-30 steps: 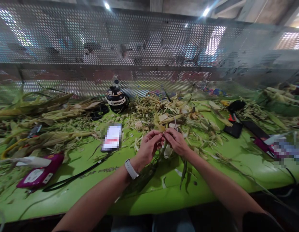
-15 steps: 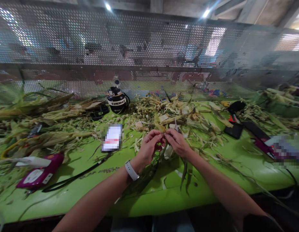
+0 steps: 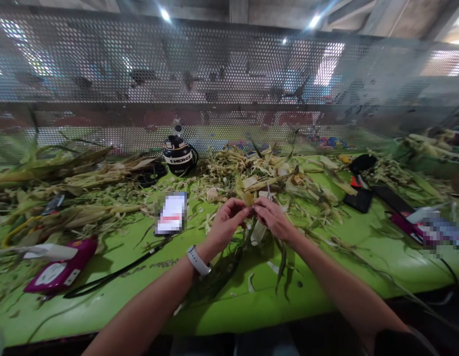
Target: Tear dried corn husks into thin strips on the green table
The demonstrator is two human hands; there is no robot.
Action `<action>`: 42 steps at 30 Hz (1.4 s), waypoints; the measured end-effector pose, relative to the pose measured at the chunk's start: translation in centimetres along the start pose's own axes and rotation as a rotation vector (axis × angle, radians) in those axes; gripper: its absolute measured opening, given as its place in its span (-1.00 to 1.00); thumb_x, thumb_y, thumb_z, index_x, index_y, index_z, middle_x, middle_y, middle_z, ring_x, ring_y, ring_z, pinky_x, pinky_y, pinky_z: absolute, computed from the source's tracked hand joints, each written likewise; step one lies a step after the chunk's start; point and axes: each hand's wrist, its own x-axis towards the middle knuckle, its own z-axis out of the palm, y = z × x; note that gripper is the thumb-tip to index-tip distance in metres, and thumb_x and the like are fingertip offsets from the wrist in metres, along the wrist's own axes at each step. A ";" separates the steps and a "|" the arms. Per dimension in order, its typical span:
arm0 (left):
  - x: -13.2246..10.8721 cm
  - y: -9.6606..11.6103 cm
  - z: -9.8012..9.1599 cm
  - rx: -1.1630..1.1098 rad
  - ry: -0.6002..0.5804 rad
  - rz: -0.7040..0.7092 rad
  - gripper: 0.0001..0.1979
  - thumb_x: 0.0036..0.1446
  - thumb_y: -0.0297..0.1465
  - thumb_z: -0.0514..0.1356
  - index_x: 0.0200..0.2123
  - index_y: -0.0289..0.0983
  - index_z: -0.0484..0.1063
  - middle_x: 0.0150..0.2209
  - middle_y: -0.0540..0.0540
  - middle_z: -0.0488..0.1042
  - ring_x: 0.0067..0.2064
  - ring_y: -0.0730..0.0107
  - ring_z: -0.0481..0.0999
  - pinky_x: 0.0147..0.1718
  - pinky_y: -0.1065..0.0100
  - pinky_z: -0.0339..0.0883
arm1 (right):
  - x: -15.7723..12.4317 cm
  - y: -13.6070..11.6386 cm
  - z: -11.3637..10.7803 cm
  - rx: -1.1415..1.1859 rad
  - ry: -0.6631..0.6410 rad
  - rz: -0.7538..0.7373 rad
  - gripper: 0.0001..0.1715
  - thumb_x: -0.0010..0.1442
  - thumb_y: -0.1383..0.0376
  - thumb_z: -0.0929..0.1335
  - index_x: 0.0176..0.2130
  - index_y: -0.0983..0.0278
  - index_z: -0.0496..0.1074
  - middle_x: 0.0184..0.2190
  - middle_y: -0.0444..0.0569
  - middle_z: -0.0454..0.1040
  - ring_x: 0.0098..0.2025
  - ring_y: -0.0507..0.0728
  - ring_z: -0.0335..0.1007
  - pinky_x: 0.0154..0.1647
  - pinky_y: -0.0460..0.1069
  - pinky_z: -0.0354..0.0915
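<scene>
My left hand, with a pale watch strap on the wrist, pinches the near end of a small yellowish corn husk piece. From the other side, my right hand pinches the same spot, fingertips almost meeting the left ones. Exactly what lies between the fingertips is too small to make out. Beyond the hands spreads a heap of husk scraps, dry and greenish. Green strips hang below my right hand over the bright green table.
Left of my hands lies a lit phone with a black strap. A purple tissue pack is further left, near long husks. A black "ENERGY" bottle stands before the perforated metal screen. A black phone-like slab lies right.
Both hands keep their pinch at nearly the same place. My left hand and wrist have shifted slightly left, and its fingers look straighter.
</scene>
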 end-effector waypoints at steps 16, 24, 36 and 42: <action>0.4 0.1 -0.3 -0.381 -0.021 -0.287 -0.78 -0.23 -0.51 0.37 -0.46 -0.32 0.39 -0.55 0.05 0.43 -0.53 0.63 0.38 -0.63 0.63 0.17 | 0.0 0.0 -0.2 -0.031 -0.066 -0.006 -0.82 0.20 0.22 0.14 -0.41 0.22 0.18 -0.64 -0.26 0.13 -0.60 -0.01 0.00 -0.55 -0.09 0.02; 0.5 -0.1 0.2 -0.516 0.081 -0.374 -0.92 -0.10 -0.60 0.24 -0.55 -0.35 0.41 -0.58 0.01 0.39 -0.60 0.67 0.32 -0.64 0.65 0.25 | -0.3 0.0 -0.9 -0.616 -0.039 -0.269 -0.85 0.23 0.25 0.17 -0.34 0.23 0.23 -0.52 -0.13 0.27 -0.51 0.05 0.14 -0.45 -0.05 0.00; 0.4 0.4 0.4 -0.505 0.058 -0.464 -0.91 -0.05 -0.55 0.24 -0.54 -0.35 0.39 -0.60 -0.01 0.38 -0.58 0.63 0.35 -0.65 0.63 0.22 | 0.0 0.6 -0.8 -0.806 -0.020 -0.292 -0.74 0.28 0.20 0.12 -0.39 0.23 0.22 -0.53 -0.09 0.27 -0.53 0.06 0.11 -0.49 -0.03 -0.06; -0.2 0.1 0.3 -0.153 0.013 -0.161 -0.76 -0.14 -0.31 0.36 -0.43 -0.27 0.38 -0.52 0.05 0.43 -0.47 0.50 0.46 -0.63 0.56 0.20 | 0.0 0.4 0.0 -0.323 0.062 -0.172 -0.73 0.26 0.22 0.12 -0.48 0.21 0.09 -0.58 -0.19 0.14 -0.52 0.02 0.07 -0.48 -0.07 0.06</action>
